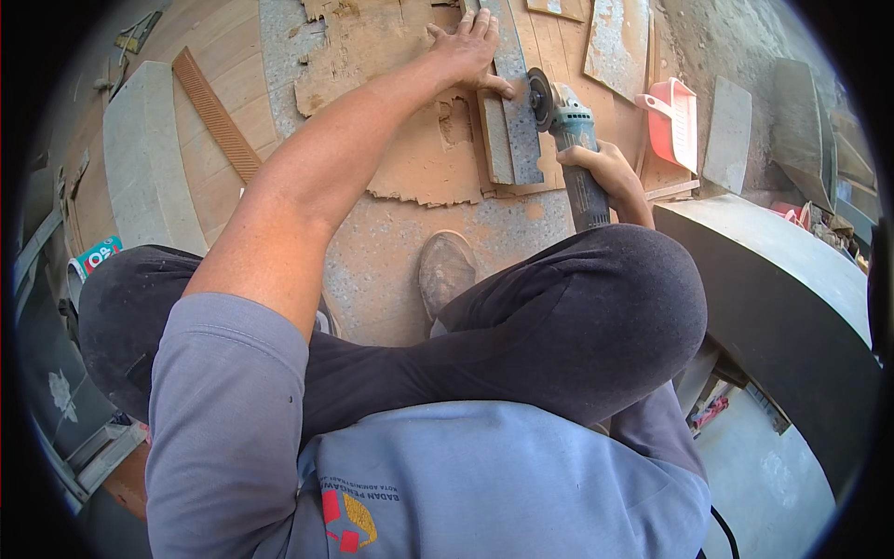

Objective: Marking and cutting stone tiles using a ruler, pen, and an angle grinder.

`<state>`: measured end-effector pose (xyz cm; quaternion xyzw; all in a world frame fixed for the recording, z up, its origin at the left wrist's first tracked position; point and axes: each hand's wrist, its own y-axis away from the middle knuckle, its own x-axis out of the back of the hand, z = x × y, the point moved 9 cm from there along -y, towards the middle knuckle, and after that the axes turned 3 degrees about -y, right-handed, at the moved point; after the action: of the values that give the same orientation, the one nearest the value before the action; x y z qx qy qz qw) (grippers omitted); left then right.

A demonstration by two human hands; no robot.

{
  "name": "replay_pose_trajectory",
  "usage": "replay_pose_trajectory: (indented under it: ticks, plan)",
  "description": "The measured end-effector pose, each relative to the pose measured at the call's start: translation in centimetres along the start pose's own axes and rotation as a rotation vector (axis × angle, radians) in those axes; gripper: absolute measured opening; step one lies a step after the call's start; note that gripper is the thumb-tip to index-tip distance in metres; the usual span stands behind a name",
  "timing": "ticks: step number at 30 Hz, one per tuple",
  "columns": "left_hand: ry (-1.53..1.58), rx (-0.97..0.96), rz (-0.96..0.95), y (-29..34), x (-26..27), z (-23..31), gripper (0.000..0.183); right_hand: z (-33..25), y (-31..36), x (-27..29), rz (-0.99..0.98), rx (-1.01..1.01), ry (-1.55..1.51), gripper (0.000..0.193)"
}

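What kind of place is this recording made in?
Likely a stone-cutting or tile workshop floor. The right hand holds an angle grinder against a grey strip steadied by the left hand; slabs and dust lie around.

Dusty speckled concrete floor (pixel 391 270) in hard daylight, with torn cardboard sheets (pixel 372 56) spread over it. Left of the cardboard: curved wooden boards (pixel 223 84), a pale curved stone slab (pixel 144 158) lying on them, and a ribbed brown strip (pixel 216 114) between slab and cardboard. Right of the cardboard: a pink plastic dustpan (pixel 677 116), a grey flat slab (pixel 726 130) just beside it, rubble further right, and nearer the lower edge a big dark curved stone piece (pixel 792 298) with a light top face.
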<state>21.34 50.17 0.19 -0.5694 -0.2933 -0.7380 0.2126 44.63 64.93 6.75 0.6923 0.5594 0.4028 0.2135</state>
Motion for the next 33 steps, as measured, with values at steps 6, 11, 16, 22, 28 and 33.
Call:
replay_pose_trajectory:
  ticks: [6,11,16,22,28,33]
  plan:
    - [0.086,-0.058,-0.029,1.1,2.3,1.5,0.148,1.5,0.2,0.9,0.018,-0.012,0.018,0.049]
    - [0.072,-0.059,-0.102,1.3,2.7,0.3,0.145,0.3,0.6,0.2,-0.005,0.012,0.024,0.048]
    - [0.105,-0.067,-0.11,1.6,2.8,0.4,0.144,0.7,0.8,0.2,0.015,-0.013,0.064,0.05]
    - [0.106,-0.065,-0.139,1.5,3.0,0.9,0.144,1.3,1.3,0.4,0.014,-0.034,0.037,0.051]
    - [0.101,-0.055,-0.133,1.4,2.9,0.6,0.144,1.1,2.0,-0.1,0.014,-0.059,0.011,0.049]
    - [0.095,-0.056,-0.111,1.5,2.7,0.6,0.145,1.3,2.4,-0.2,0.006,-0.057,-0.01,0.048]
